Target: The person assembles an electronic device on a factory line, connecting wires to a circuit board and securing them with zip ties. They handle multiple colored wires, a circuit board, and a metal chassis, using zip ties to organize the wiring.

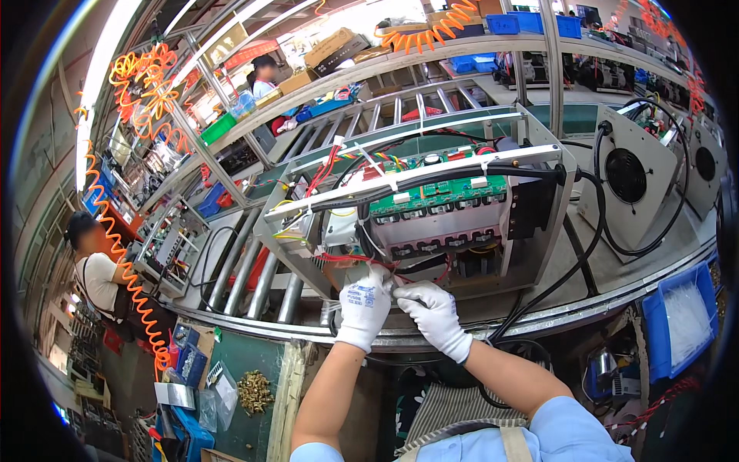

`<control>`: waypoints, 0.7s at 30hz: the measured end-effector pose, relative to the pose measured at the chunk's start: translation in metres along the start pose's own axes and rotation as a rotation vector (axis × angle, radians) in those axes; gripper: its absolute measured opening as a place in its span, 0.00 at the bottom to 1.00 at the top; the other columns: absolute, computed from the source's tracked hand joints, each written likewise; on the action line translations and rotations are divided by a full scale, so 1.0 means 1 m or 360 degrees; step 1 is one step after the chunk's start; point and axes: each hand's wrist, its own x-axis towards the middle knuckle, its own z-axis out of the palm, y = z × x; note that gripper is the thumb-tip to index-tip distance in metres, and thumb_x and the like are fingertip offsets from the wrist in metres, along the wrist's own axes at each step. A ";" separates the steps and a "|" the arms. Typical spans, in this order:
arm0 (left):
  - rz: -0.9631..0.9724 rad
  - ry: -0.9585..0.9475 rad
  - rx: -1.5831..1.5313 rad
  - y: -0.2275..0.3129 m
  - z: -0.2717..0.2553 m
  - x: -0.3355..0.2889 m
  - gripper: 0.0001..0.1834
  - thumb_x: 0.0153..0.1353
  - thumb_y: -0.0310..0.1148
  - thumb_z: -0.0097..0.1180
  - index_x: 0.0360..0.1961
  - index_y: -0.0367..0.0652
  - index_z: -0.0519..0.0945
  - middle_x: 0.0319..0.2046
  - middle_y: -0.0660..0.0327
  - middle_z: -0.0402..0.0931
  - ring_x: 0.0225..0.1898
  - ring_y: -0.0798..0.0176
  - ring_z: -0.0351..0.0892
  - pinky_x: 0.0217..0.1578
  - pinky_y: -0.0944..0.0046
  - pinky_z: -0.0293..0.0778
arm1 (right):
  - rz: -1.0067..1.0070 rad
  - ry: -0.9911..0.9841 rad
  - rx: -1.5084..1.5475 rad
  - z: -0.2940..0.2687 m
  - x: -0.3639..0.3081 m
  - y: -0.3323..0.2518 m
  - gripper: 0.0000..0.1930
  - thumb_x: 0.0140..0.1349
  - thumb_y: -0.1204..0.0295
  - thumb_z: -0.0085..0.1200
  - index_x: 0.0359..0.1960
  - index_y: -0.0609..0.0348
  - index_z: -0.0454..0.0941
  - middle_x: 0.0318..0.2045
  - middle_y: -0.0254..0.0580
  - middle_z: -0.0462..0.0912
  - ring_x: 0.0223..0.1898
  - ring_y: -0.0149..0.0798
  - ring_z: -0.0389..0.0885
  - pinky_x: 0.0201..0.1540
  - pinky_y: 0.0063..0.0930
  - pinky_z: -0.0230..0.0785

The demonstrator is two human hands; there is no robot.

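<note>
In front of me, an open metal chassis (531, 254) stands on the roller line, with a green circuit board (439, 194) along its top and black cables tied across it. My left hand (365, 305), in a white glove, reaches up to a bundle of red wires (350, 258) at the chassis's near lower edge. Beside it, almost touching, is my gloved right hand (433, 309), fingers curled in a pinch. Both hands are closed at the wires; what lies between their fingertips is too small to make out. Thin white strands show just left of my left hand.
Bare metal rollers (265, 279) lie to the left; another chassis with a fan (625, 175) stands to the right. A blue bin (682, 327) holds white strips. Brass-coloured fittings (255, 393) lie on a green bench. A co-worker (104, 266) stands at left near an orange coiled hose (115, 239).
</note>
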 end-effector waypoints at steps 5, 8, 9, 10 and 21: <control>0.0203 0.0087 0.0004 -0.013 -0.005 -0.013 0.12 0.57 0.31 0.60 0.43 0.48 0.78 0.28 0.54 0.82 0.28 0.48 0.82 0.29 0.52 0.77 | -0.0214 -0.0266 -0.0626 -0.032 0.007 -0.013 0.19 0.53 0.63 0.66 0.46 0.57 0.82 0.46 0.45 0.82 0.53 0.45 0.77 0.60 0.39 0.64; 0.0426 -0.0158 0.0016 -0.002 -0.019 -0.011 0.16 0.55 0.30 0.59 0.47 0.50 0.77 0.26 0.55 0.81 0.27 0.49 0.82 0.27 0.52 0.77 | -0.0277 -0.0280 -0.1320 -0.043 0.031 0.003 0.33 0.53 0.54 0.62 0.59 0.55 0.71 0.57 0.53 0.74 0.64 0.55 0.64 0.67 0.49 0.52; 0.0490 -0.0217 0.0155 0.002 -0.021 -0.011 0.20 0.54 0.30 0.59 0.50 0.53 0.77 0.26 0.57 0.80 0.26 0.51 0.81 0.26 0.53 0.76 | -0.0185 -0.0414 -0.1501 -0.039 0.040 0.005 0.34 0.55 0.54 0.60 0.61 0.56 0.68 0.55 0.57 0.75 0.61 0.55 0.69 0.65 0.49 0.55; 0.0518 -0.0225 0.0148 0.002 -0.019 -0.012 0.20 0.56 0.31 0.58 0.52 0.54 0.76 0.27 0.57 0.80 0.26 0.51 0.81 0.27 0.53 0.77 | -0.0100 -0.0603 -0.1454 -0.035 0.051 0.005 0.33 0.55 0.53 0.59 0.61 0.56 0.68 0.54 0.58 0.76 0.60 0.55 0.70 0.64 0.48 0.57; 0.0083 -0.0315 -0.0251 0.005 -0.012 -0.003 0.09 0.63 0.38 0.51 0.39 0.48 0.81 0.31 0.53 0.81 0.33 0.45 0.81 0.35 0.50 0.76 | -0.0603 -0.0238 -0.1779 -0.031 0.051 0.028 0.19 0.63 0.48 0.50 0.42 0.49 0.79 0.35 0.43 0.82 0.39 0.46 0.81 0.50 0.45 0.64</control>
